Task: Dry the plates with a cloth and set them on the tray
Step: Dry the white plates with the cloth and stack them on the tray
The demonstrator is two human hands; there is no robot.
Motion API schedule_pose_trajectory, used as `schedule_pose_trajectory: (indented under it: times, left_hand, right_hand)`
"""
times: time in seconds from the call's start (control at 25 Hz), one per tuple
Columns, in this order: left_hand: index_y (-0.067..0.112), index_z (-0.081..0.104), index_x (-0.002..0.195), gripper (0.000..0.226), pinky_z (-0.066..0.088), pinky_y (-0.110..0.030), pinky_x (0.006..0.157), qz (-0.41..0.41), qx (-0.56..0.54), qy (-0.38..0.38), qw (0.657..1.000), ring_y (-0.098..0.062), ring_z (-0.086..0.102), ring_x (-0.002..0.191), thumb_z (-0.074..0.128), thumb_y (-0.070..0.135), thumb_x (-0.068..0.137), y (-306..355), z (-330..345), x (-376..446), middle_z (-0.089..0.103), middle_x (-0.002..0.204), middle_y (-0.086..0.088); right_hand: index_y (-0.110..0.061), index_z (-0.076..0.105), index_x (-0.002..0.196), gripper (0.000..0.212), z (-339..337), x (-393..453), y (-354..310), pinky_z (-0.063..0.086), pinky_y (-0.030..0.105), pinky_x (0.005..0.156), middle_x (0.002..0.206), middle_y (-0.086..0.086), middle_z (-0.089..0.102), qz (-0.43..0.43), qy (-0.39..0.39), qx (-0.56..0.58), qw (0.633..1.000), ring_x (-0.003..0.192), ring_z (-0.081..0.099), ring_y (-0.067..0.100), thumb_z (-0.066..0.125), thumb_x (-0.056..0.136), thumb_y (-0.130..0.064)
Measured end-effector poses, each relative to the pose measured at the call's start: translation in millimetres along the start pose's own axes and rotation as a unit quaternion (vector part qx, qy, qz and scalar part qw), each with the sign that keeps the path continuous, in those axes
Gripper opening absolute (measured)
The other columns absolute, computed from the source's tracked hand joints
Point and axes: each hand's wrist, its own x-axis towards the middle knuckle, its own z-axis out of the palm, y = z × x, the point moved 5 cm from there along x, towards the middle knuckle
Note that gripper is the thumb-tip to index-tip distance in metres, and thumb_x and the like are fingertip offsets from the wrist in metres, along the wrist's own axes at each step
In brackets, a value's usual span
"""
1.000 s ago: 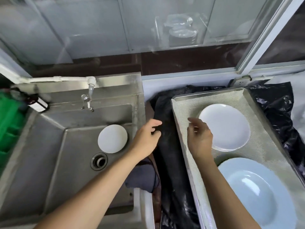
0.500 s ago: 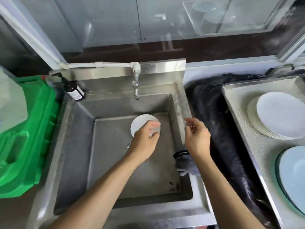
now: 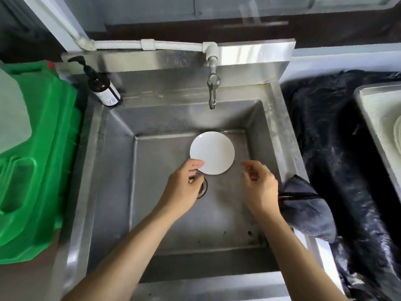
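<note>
Left hand (image 3: 184,183) pinches the near-left rim of the plate (image 3: 212,156), which lies flat in the sink (image 3: 173,213) by the drain; right hand (image 3: 259,185) hovers empty, fingers loosely curled. Lift it level with a firm pinch, since it may be wet, then fetch the cloth (image 3: 308,211) on the sink's right rim.

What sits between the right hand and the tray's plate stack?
Head view: from the right hand, first the dark cloth draped on the sink rim, then black plastic sheeting, then the tray edge before the plate stack.
</note>
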Motion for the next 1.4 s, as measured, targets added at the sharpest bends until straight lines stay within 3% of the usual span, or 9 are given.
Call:
schedule_pose_trajectory:
  times: [0.2, 0.32, 0.44, 0.6, 0.68, 0.84, 1.08, 1.2, 1.4]
  left_hand:
    - [0.024, 0.064, 0.118, 0.035, 0.041, -0.001, 0.083, -0.033, -0.004, 0.050, 0.998, 0.004, 0.059, 0.110, 0.054, 0.002, 0.093, -67, 15, 62, 0.064, 0.117, 0.018]
    - [0.026, 0.062, 0.119, 0.035, 0.042, -0.001, 0.083, -0.046, -0.003, 0.062, 0.997, 0.003, 0.060, 0.109, 0.054, 0.004, 0.093, -106, 35, 96, 0.064, 0.122, 0.014]
    - [0.024, 0.056, 0.131, 0.041, 0.041, -0.001, 0.085, -0.057, 0.010, 0.066, 0.996, 0.004, 0.058, 0.110, 0.055, 0.008, 0.094, -140, 52, 132, 0.059, 0.132, 0.013]
    - [0.029, 0.040, 0.148, 0.057, 0.040, -0.035, 0.112, -0.103, 0.044, 0.064, 0.992, -0.013, 0.047, 0.133, 0.058, 0.020, 0.094, -180, 66, 173, 0.048, 0.147, 0.010]
    - [0.034, 0.034, 0.150, 0.063, 0.039, -0.039, 0.113, -0.125, 0.042, 0.066, 0.989, -0.014, 0.045, 0.135, 0.059, 0.024, 0.093, -192, 69, 186, 0.043, 0.151, 0.011]
    - [0.035, 0.038, 0.146, 0.068, 0.051, -0.041, 0.101, -0.147, -0.003, 0.053, 0.988, -0.014, 0.063, 0.114, 0.052, 0.030, 0.080, -199, 75, 199, 0.059, 0.132, 0.010]
    - [0.030, 0.050, 0.137, 0.068, 0.055, -0.047, 0.097, -0.175, -0.103, 0.069, 0.977, -0.013, 0.066, 0.107, 0.052, 0.029, 0.069, -197, 76, 203, 0.065, 0.116, 0.021]
    - [0.025, 0.048, 0.142, 0.069, 0.052, -0.048, 0.102, -0.176, -0.127, 0.069, 0.974, -0.015, 0.063, 0.113, 0.056, 0.021, 0.074, -196, 77, 203, 0.061, 0.124, 0.016]
    - [0.024, 0.050, 0.137, 0.056, 0.054, -0.047, 0.098, -0.155, -0.140, 0.089, 0.974, -0.012, 0.067, 0.105, 0.056, 0.001, 0.086, -201, 71, 198, 0.064, 0.103, 0.027]
  right_hand:
    - [-0.028, 0.073, 0.112, 0.027, 71, 51, 53, 0.039, 0.005, 0.069, 0.101, -0.004, 0.070, 0.022, -0.057, -0.004, 0.998, 0.083, 0.062, -0.002, 0.058, 0.097, -0.012]
    - [-0.027, 0.072, 0.118, 0.028, 108, 85, 87, 0.050, 0.026, 0.082, 0.104, -0.001, 0.071, 0.041, -0.055, 0.003, 0.998, 0.090, 0.066, 0.011, 0.056, 0.098, -0.015]
    - [-0.026, 0.067, 0.129, 0.033, 140, 119, 120, 0.048, 0.031, 0.083, 0.108, -0.001, 0.070, 0.076, -0.043, 0.016, 0.996, 0.097, 0.064, 0.017, 0.052, 0.100, -0.018]
    - [-0.024, 0.055, 0.144, 0.046, 166, 150, 154, 0.039, 0.027, 0.089, 0.129, 0.003, 0.062, 0.156, -0.013, 0.071, 0.985, 0.107, 0.057, 0.015, 0.052, 0.100, -0.015]
    - [-0.021, 0.055, 0.145, 0.047, 173, 159, 164, 0.040, 0.028, 0.094, 0.137, 0.005, 0.058, 0.179, 0.013, 0.076, 0.981, 0.118, 0.056, 0.019, 0.051, 0.099, -0.013]
    - [-0.002, 0.067, 0.113, 0.025, 184, 167, 167, 0.055, 0.048, 0.091, 0.112, 0.020, 0.067, 0.172, 0.019, 0.061, 0.983, 0.109, 0.062, 0.037, 0.051, 0.095, -0.006]
    - [-0.007, 0.066, 0.093, 0.014, 189, 175, 161, 0.056, 0.041, 0.074, 0.091, 0.012, 0.068, 0.168, 0.011, 0.048, 0.984, 0.090, 0.065, 0.035, 0.054, 0.088, -0.004]
    - [-0.018, 0.068, 0.102, 0.019, 191, 181, 162, 0.047, 0.028, 0.072, 0.084, -0.011, 0.063, 0.201, 0.018, 0.056, 0.978, 0.084, 0.063, 0.018, 0.061, 0.089, -0.005]
    - [-0.017, 0.064, 0.113, 0.025, 190, 177, 166, 0.050, 0.029, 0.072, 0.092, -0.009, 0.062, 0.218, 0.036, 0.092, 0.971, 0.085, 0.062, 0.012, 0.060, 0.091, -0.005]
